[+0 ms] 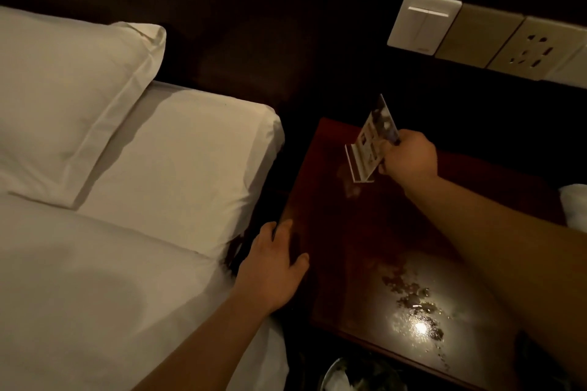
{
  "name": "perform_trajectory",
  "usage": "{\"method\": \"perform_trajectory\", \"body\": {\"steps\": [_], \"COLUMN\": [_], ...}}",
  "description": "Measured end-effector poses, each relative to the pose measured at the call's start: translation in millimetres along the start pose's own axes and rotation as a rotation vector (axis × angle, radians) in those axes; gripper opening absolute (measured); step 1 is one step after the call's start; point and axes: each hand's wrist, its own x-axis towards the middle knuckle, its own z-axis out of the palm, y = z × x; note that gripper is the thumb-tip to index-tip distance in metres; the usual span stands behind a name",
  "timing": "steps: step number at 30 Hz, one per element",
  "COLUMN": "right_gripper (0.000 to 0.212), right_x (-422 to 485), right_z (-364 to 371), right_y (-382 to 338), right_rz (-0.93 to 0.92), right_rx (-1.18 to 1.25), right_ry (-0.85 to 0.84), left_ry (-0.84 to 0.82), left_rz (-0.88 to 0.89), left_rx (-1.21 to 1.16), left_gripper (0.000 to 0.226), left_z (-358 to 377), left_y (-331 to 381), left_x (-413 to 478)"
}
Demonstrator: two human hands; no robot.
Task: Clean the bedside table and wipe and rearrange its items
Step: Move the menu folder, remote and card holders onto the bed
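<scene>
The dark red wooden bedside table [359, 241] fills the middle right, with wet smears and droplets shining near its front. My right hand [408, 160] grips a clear acrylic card stand [370, 144] with a printed card in it, tilted, its base just above or touching the table's back part. My left hand [274, 259] rests with its fingers apart on the table's left edge, next to the bed, and holds nothing.
A bed with white sheets [127, 263] and a pillow [63, 98] lies to the left. A light switch [424, 22] and a socket [533, 51] sit on the dark wall behind. A bin [355, 374] stands below the table's front. Something white [575, 203] shows at the right edge.
</scene>
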Motion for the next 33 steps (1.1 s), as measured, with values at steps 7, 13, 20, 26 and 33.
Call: {"method": "perform_trajectory", "body": {"steps": [7, 13, 20, 26, 33], "right_gripper": [0.022, 0.013, 0.02, 0.009, 0.007], "right_x": [-43, -100, -147, -164, -230], "right_z": [5, 20, 32, 33, 77], "right_y": [-9, -38, -59, -50, -48], "right_rz": [-0.068, -0.082, -0.124, -0.187, -0.121], "right_rx": [0.109, 0.255, 0.449, 0.402, 0.294], "right_ry": [-0.021, -0.119, -0.304, -0.345, -0.661], "left_ry": [0.009, 0.237, 0.436, 0.496, 0.591], "left_rz": [-0.02, 0.084, 0.153, -0.081, -0.353], "left_rx": [-0.132, -0.188, -0.225, -0.712, -1.041], "left_gripper": [0.088, 0.109, 0.038, 0.023, 0.024], "left_z": [-6, -24, -52, -70, -95], "left_y": [10, 34, 26, -12, -63], "left_x": [5, 3, -12, -66, -167]}}
